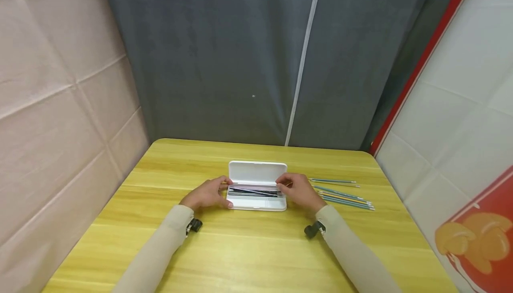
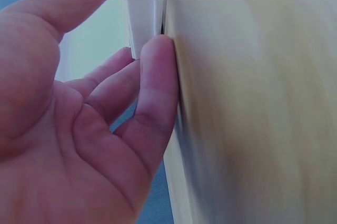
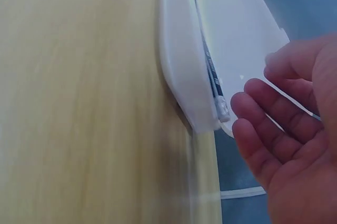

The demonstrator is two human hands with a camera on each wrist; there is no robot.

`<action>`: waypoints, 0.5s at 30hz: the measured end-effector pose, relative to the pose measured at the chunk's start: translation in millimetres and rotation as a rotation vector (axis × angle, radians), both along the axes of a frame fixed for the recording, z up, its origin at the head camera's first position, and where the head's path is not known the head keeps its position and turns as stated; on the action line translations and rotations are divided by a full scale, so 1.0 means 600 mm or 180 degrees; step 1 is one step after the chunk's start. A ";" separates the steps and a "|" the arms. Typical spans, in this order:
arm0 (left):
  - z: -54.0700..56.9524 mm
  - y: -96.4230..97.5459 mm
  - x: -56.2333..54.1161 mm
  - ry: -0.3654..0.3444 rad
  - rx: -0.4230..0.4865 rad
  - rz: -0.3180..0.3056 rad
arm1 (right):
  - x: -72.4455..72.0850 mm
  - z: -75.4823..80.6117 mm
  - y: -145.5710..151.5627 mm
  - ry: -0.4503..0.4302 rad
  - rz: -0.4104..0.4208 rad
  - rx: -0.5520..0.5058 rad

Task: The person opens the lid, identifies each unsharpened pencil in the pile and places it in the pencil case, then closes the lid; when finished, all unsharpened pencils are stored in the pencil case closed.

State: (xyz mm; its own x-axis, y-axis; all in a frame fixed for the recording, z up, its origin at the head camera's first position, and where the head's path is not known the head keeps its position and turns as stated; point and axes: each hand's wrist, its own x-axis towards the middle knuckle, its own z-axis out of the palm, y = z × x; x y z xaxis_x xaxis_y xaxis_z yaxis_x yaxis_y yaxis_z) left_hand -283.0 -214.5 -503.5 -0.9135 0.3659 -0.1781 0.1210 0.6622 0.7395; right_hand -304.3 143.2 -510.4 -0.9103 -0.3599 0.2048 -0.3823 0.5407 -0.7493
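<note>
A white pencil case [image 1: 258, 203] lies on the table with its lid [image 1: 258, 171] raised at the back. Several pencils rest inside. A black pencil [image 3: 215, 74] with a pale eraser end leans over the case's right rim in the right wrist view. My left hand [image 1: 208, 193] grips the left end of the case, thumb at the front corner and fingers further back. My right hand [image 1: 300, 190] is at the right end, its fingers bent loosely over the rim. In the right wrist view nothing shows between those fingers, close beside the eraser end.
Several blue-green and yellow pencils [image 1: 344, 198] lie on the table right of the case, partly behind my right hand. The wooden table [image 1: 240, 248] ends at a grey curtain [image 1: 208, 61]. Pale cloth walls [image 1: 60, 106] stand on both sides.
</note>
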 end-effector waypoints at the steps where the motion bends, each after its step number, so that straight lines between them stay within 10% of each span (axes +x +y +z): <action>1: 0.000 0.000 0.000 0.0007 -0.0005 -0.0005 | 0.001 0.002 0.002 -0.0012 -0.0044 -0.0011; 15: 0.006 0.004 0.008 0.0226 -0.0144 0.0107 | 0.013 0.012 0.030 -0.0085 -0.0374 -0.0163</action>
